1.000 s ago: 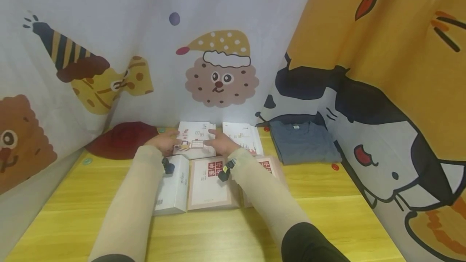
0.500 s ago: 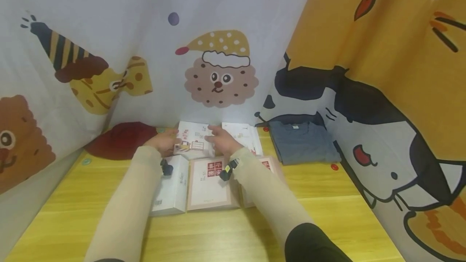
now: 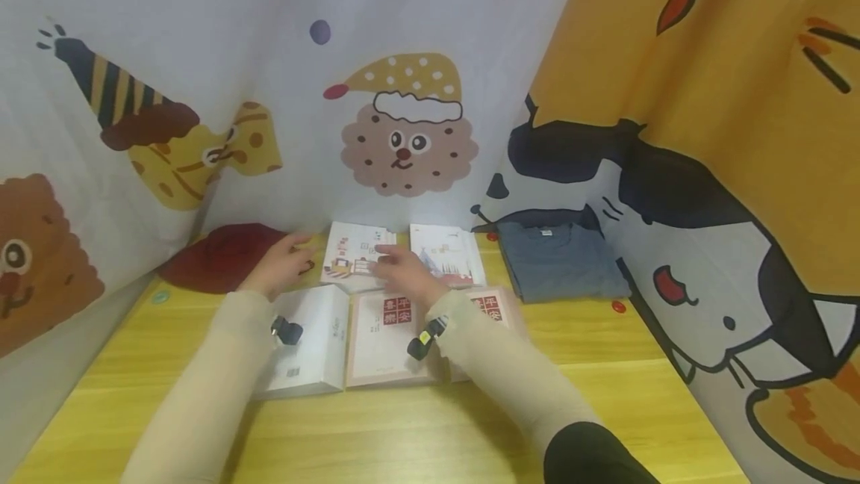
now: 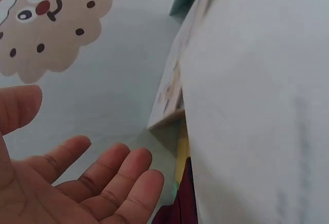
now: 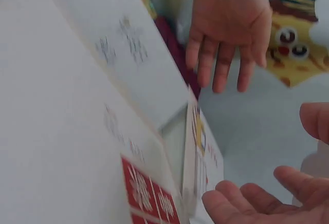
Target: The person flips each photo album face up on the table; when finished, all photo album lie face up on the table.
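Note:
My left hand [image 3: 282, 267] is held with its fingers straight and spread, near a dark red hat-like cloth item [image 3: 225, 256] at the back left. Between the two hands lies a white book [image 3: 349, 245] with a small printed picture, apart from the left fingers. Over that book's right side reaches my right hand [image 3: 406, 271], its fingers loosely extended and gripping nothing. In the right wrist view both palms face the lens, the left hand [image 5: 231, 18] above and the right hand [image 5: 272, 201] below. The left wrist view also has the left hand [image 4: 103, 183] open-palmed beside the books.
In front lie a thick white book [image 3: 305, 342] and two pink-bordered books [image 3: 383, 353] with red character squares. A white printed stack [image 3: 443, 249] stands back right, then a folded grey-blue shirt [image 3: 558, 264]. A patterned curtain [image 3: 295, 170] hangs along the table's back edge.
My left hand has let go of the white book's left side and moved left toward the dark red item. The right hand has loosened and shifted slightly toward me; the book stays in place.

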The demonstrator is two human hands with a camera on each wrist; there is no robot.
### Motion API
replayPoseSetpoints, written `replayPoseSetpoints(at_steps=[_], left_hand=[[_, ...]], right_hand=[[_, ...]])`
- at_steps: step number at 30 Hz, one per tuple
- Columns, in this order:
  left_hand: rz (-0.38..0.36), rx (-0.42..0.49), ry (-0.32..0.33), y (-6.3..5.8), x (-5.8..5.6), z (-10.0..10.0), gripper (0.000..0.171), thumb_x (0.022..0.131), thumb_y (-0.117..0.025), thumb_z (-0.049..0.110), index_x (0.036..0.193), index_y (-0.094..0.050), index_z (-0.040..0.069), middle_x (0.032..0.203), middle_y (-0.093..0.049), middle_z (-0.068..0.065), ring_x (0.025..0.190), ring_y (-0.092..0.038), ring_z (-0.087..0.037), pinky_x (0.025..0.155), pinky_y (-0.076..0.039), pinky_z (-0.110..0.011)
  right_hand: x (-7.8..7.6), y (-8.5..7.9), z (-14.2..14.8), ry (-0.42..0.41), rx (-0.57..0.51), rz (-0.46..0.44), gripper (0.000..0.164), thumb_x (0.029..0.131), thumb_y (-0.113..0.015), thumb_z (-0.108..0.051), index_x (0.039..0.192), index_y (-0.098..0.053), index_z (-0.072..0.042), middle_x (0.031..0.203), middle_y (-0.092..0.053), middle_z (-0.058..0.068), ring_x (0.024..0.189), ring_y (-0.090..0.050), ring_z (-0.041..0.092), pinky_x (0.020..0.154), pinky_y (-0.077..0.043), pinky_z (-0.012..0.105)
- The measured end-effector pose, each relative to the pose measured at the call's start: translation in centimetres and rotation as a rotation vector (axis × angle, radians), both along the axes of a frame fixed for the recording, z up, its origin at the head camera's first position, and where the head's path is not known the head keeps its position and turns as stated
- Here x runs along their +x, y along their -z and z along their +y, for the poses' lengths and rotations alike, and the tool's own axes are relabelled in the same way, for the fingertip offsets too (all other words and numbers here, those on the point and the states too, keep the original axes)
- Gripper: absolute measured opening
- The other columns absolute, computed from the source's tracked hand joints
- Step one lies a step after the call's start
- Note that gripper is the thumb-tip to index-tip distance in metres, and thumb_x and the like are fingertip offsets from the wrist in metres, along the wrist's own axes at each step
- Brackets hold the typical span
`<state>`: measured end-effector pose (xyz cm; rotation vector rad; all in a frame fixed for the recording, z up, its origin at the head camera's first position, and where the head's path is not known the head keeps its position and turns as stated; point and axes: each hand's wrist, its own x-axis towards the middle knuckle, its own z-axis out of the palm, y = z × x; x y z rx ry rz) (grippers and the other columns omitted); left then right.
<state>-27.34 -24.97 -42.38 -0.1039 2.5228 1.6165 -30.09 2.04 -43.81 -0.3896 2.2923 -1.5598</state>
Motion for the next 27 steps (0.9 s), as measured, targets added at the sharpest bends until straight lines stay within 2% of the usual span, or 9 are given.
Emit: replayPoseSetpoints(at_steps=[4,7,12,17,22,27], left_hand=[[-0.001,-0.073,0.004,0.1,1.7,-0.5,0.067,0.111,-0.049,0.034,0.164,-0.028,0.0,0.158,-0.042,-0.03,0.142,-0.048,-0.046,0.117,-0.044,-0.061],[-0.026,-0.109,0.011,0.4,3.3,-0.9,0.07,0.111,-0.049,0.044,0.164,-0.03,0.002,0.16,-0.042,-0.028,0.144,-0.047,-0.045,0.116,-0.044,-0.061],[-0.051,-0.074,0.004,1.0,5.6,-1.6,0.068,0.112,-0.047,0.042,0.163,-0.029,0.001,0.157,-0.044,-0.029,0.141,-0.049,-0.046,0.115,-0.045,-0.063],[-0.006,-0.048,0.029,1.4,7.4,-2.6,0.067,0.112,-0.048,0.036,0.162,-0.028,-0.004,0.158,-0.041,-0.034,0.14,-0.049,-0.05,0.115,-0.045,-0.064],[0.026,-0.077,0.05,1.6,8.9,-3.5,0.064,0.113,-0.046,0.033,0.16,-0.029,-0.007,0.154,-0.044,-0.037,0.136,-0.052,-0.052,0.11,-0.049,-0.065],[0.005,-0.081,0.046,1.8,10.3,-4.1,0.066,0.113,-0.045,0.036,0.161,-0.028,-0.007,0.155,-0.042,-0.037,0.137,-0.051,-0.052,0.11,-0.048,-0.066]], right_hand=[[1.9,-0.1,-0.2,-0.047,0.045,0.026,0.064,0.1,-0.07,-0.044,0.157,-0.05,-0.022,0.156,-0.055,0.014,0.123,-0.068,0.029,0.1,-0.06,0.041],[3.3,-0.2,-0.1,-0.092,0.075,0.03,0.065,0.1,-0.068,-0.048,0.158,-0.049,-0.026,0.157,-0.054,0.01,0.124,-0.067,0.027,0.103,-0.058,0.043],[5.2,-0.2,-0.3,-0.149,0.063,0.015,0.068,0.099,-0.07,-0.05,0.159,-0.048,-0.026,0.159,-0.052,0.009,0.127,-0.064,0.025,0.102,-0.058,0.045],[6.6,0.4,-1.1,-0.163,0.043,0.011,0.068,0.097,-0.073,-0.045,0.157,-0.05,-0.022,0.157,-0.053,0.012,0.132,-0.062,0.031,0.104,-0.057,0.045],[8.0,0.9,-1.7,-0.156,0.043,-0.006,0.066,0.096,-0.075,-0.043,0.155,-0.053,-0.022,0.157,-0.055,0.009,0.133,-0.062,0.03,0.106,-0.056,0.045],[9.3,0.8,-2.0,-0.171,0.06,0.001,0.065,0.096,-0.075,-0.044,0.155,-0.054,-0.026,0.158,-0.054,0.006,0.139,-0.057,0.03,0.111,-0.052,0.048]])
